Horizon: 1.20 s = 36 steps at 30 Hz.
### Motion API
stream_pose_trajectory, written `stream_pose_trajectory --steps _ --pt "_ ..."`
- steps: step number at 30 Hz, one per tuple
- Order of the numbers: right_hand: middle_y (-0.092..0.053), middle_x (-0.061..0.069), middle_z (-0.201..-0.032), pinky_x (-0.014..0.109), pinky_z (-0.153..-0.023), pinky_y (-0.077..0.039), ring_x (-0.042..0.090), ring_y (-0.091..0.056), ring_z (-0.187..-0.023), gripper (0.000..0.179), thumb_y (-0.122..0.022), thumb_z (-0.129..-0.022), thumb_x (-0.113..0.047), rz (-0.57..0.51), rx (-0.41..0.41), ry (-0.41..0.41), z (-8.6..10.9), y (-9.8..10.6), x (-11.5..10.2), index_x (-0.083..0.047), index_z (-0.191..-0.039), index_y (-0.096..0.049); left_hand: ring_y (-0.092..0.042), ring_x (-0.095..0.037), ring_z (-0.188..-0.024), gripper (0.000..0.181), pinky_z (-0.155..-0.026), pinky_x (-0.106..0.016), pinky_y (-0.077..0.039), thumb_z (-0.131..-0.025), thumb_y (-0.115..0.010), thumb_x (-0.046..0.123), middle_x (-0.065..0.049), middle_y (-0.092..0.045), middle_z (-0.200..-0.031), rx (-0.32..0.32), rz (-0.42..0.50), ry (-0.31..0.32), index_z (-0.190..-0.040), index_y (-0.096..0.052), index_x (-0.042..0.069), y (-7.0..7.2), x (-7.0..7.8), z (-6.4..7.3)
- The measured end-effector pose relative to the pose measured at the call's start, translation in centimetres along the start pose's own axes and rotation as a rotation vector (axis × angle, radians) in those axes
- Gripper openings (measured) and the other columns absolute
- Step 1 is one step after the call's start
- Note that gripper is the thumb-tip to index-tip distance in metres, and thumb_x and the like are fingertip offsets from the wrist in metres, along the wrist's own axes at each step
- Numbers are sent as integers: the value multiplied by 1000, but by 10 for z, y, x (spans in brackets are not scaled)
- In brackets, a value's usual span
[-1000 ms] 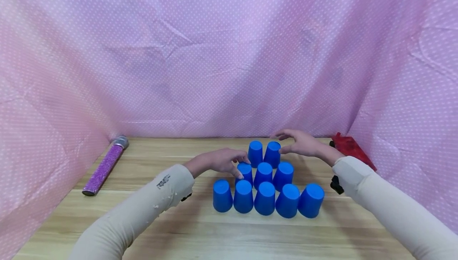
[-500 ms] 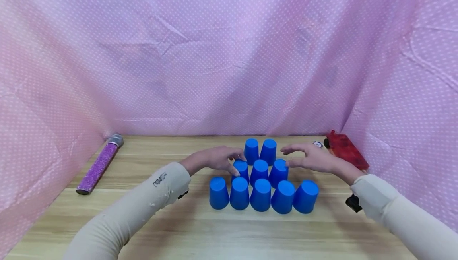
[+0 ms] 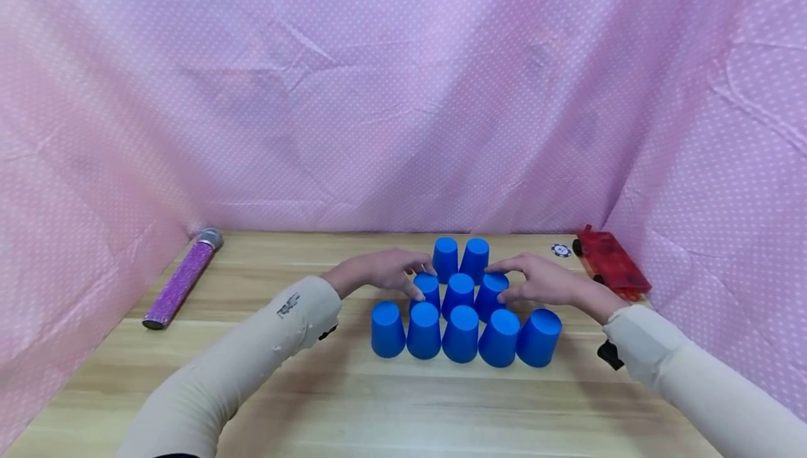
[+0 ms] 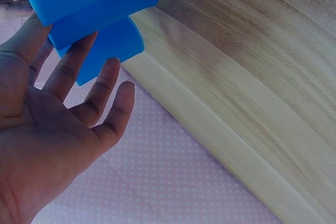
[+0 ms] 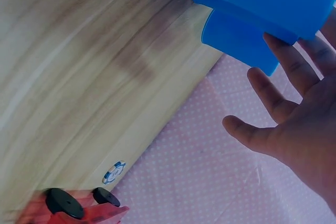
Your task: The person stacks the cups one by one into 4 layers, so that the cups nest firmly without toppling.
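Blue cups stand upside down in three rows on the wooden table point(image 3: 284, 388). Several form the front row point(image 3: 460, 335), three the middle row and two the back row point(image 3: 445, 258). My left hand point(image 3: 391, 270) holds the middle row's left cup point(image 3: 429, 286) between thumb and forefinger, its other fingers spread loosely in the left wrist view. At the row's opposite end, my right hand point(image 3: 545, 281) has thumb and forefinger around the right cup point(image 3: 494, 283). Between them stands the middle cup point(image 3: 459, 291), untouched.
A microphone with a glittery purple handle point(image 3: 183, 279) lies at the table's left side. Toward the back right are a red toy car point(image 3: 611, 262) with black wheels and a poker chip point(image 3: 561, 251). Pink dotted cloth point(image 3: 378, 94) hangs behind the table and along both sides.
My right hand has come from beside the back row's right cup to the middle row's right cup and closed in around it. The left hand keeps its place at the left cup.
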State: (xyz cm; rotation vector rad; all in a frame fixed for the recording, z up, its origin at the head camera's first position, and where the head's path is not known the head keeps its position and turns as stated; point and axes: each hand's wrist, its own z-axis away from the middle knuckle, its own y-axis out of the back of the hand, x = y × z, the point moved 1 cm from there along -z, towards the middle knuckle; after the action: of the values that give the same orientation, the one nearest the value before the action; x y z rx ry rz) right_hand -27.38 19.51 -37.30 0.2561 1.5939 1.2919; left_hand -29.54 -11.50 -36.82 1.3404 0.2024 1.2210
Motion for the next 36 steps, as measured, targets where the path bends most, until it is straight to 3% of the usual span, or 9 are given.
stream_pose_trajectory --steps 5,15,17,22,26,29,36 --pt "-64 12 -136 61 -101 -49 38 -59 -127 53 -75 -90 -27 14 -17 -17 -2 0 -3 -10 -138 -60 -50 -35 -138 43 -110 -58 -44 -90 -75 33 -10 -58 -143 -15 6 5 -128 -57 24 -1 0 2" --pt "-62 13 -139 63 -102 -47 41 -55 -131 54 -76 -89 -29 49 -65 -85 -10 -4 -11 -14 -138 -60 -52 -30 -135 42 -108 -56 -46 -91 -73 37 -7 -59 -141 -1 45 -30 -128 -57 27 -7 -14 9" --pt "-62 13 -140 63 -103 -47 41 -55 -132 54 -76 -89 -30 59 -71 -95 -10 -4 -11 -14 -138 -60 -51 -30 -136 44 -109 -56 -46 -91 -73 39 -8 -58 -142 -2 90 -31 -130 -56 27 -6 -16 11" --pt "-61 15 -140 64 -102 -47 42 -54 -131 55 -75 -90 -28 61 -70 -93 -11 2 -13 -12 -139 -59 -51 -28 -134 53 -109 -53 -46 -91 -72 44 -7 -56 -142 61 194 10 -135 -54 23 16 -19 16" --pt "-62 17 -138 63 -101 -48 43 -56 -129 54 -75 -90 -25 58 -53 -87 -11 9 -15 -10 -139 -58 -55 -28 -129 54 -106 -50 -49 -91 -71 44 -9 -58 -139 176 174 32 -137 -54 21 42 -21 13" --pt "-62 17 -138 63 -101 -48 42 -57 -128 54 -74 -90 -25 60 -49 -88 -11 13 -15 -9 -139 -58 -56 -30 -128 52 -105 -50 -49 -92 -71 42 -11 -58 -139 227 166 41 -136 -54 18 55 -22 6" --pt "-61 19 -139 64 -104 -45 44 -54 -131 55 -74 -91 -26 60 -63 -92 -13 12 -13 -7 -140 -58 -55 -30 -130 53 -105 -50 -49 -92 -70 43 -12 -57 -141 250 116 98 -136 -55 18 54 -29 -12"
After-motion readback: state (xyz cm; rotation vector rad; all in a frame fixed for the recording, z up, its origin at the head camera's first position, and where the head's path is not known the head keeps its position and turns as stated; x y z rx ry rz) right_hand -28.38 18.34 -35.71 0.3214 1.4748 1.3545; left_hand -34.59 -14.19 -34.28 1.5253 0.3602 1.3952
